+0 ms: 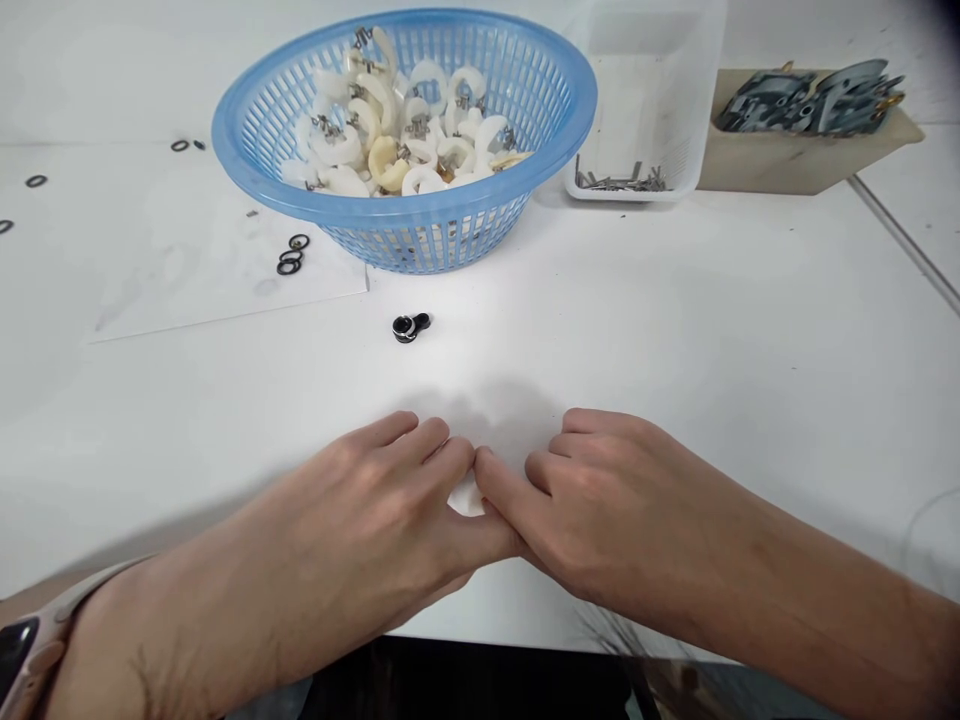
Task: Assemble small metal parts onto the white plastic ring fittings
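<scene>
The left hand (397, 500) and the right hand (600, 490) meet at the near middle of the smooth white table (675, 340), fingers curled and narrowed together on a small white piece (466, 497) between them, mostly hidden, so how firmly each fingertip bears on it I cannot tell. Uneven thumb pressure could make it slip and skid over the slick surface; too hard a squeeze might bend or crack it. A glossy black fitting (406, 329) with rounded ends lies just beyond, where a straying knuckle could knock it. Far left, thin, rubbery-looking black rings (289, 262) rest on a flat sheet (187, 290). The far blue basket (405, 207), lattice-walled plastic, holds curved white and yellowish pieces (386, 165) with metal bits; to its right, a translucent tub (694, 100) contains slender metal pins (630, 182), and a beige bin (780, 165) carries grey, irregular parts (810, 100)
</scene>
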Motion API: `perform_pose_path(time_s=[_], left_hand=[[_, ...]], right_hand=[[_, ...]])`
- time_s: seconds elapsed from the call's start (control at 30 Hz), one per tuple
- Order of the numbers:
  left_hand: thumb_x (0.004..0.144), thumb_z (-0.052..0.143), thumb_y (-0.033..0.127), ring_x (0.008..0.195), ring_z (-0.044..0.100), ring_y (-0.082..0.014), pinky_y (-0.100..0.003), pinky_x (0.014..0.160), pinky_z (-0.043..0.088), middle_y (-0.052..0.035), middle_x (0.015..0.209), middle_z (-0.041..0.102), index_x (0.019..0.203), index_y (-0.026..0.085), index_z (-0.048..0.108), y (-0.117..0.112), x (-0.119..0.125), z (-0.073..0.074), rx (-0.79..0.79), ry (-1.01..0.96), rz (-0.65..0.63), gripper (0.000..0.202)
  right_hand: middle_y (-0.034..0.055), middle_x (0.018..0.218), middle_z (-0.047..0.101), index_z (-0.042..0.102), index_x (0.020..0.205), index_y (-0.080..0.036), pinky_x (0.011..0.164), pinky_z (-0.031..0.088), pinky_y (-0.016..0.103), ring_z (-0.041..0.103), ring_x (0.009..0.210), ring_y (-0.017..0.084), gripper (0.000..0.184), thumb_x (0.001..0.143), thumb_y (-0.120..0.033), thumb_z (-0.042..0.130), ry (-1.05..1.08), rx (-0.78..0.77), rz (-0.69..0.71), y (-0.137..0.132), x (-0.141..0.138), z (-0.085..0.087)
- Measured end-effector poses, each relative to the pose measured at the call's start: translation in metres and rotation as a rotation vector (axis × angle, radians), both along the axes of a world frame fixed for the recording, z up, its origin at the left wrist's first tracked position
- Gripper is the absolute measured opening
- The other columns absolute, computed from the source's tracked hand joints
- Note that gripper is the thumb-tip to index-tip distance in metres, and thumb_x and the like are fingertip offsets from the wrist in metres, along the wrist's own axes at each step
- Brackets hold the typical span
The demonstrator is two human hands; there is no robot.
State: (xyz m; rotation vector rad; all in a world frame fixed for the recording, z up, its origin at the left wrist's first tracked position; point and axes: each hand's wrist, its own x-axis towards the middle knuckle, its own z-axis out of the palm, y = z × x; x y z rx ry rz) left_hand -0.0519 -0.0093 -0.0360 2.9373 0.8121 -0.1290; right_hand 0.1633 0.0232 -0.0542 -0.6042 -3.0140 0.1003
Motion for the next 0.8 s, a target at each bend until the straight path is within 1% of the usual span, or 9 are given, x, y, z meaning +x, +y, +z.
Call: perform_pose_path(time_s=[0.13,0.23,0.33,0.47,0.57,0.8], left_hand=[[0.08,0.053,0.008,0.086,0.044,-0.0251,-0.046,0.072,0.044,-0.0048,0.092,0.047,0.104,0.023,0.05,-0.0006,0.0002,0.0006,-0.001,-0.014,0.011,0.028],[0.081,0.053,0.009,0.088,0.045,-0.0251,-0.044,0.072,0.043,-0.0055,0.094,0.048,0.107,0.022,0.05,-0.0015,-0.0009,0.0003,-0.002,-0.022,0.023,0.03],[0.084,0.052,0.01,0.088,0.045,-0.0245,-0.043,0.073,0.042,-0.0056,0.094,0.049,0.109,0.023,0.05,-0.0021,-0.0014,-0.0004,-0.009,-0.038,0.038,0.028],[0.083,0.052,0.011,0.09,0.045,-0.0247,-0.043,0.073,0.042,-0.0053,0.095,0.048,0.104,0.022,0.05,-0.002,-0.0016,-0.0023,-0.018,-0.035,0.052,0.024],[0.084,0.052,0.012,0.087,0.045,-0.024,-0.042,0.071,0.042,-0.0047,0.093,0.048,0.102,0.022,0.049,-0.0015,-0.0017,-0.0047,-0.037,-0.046,0.059,0.021],[0.081,0.051,0.007,0.08,0.045,-0.0227,-0.044,0.071,0.044,-0.004,0.089,0.047,0.095,0.021,0.047,-0.0014,-0.0025,-0.0085,-0.041,-0.046,0.029,0.021]], right_hand=[[-0.0049,0.05,0.046,0.056,0.098,-0.014,0.054,0.018,0.032,0.035,0.042,0.013,0.021,0.082,-0.005,0.046,0.027,-0.001,0.003,0.0007,-0.0011,-0.0002],[-0.0047,0.05,0.047,0.056,0.096,-0.014,0.053,0.019,0.032,0.035,0.042,0.013,0.019,0.084,-0.005,0.045,0.045,0.01,0.014,0.0016,-0.0013,-0.0003],[-0.0048,0.052,0.047,0.055,0.095,-0.015,0.053,0.018,0.032,0.035,0.043,0.014,0.018,0.084,-0.005,0.044,0.038,-0.002,0.027,0.0019,-0.0011,0.0],[-0.0042,0.053,0.048,0.052,0.091,-0.016,0.052,0.018,0.032,0.036,0.044,0.015,0.015,0.084,-0.006,0.045,0.035,-0.004,0.031,0.002,-0.0015,0.0],[-0.0041,0.054,0.047,0.051,0.092,-0.016,0.052,0.018,0.032,0.036,0.044,0.015,0.013,0.085,-0.007,0.045,0.039,0.012,0.041,0.003,-0.0019,-0.0008],[-0.0045,0.054,0.047,0.051,0.094,-0.016,0.053,0.02,0.033,0.04,0.045,0.016,0.012,0.085,-0.008,0.049,0.015,0.019,0.029,0.0024,-0.0018,-0.0016]])
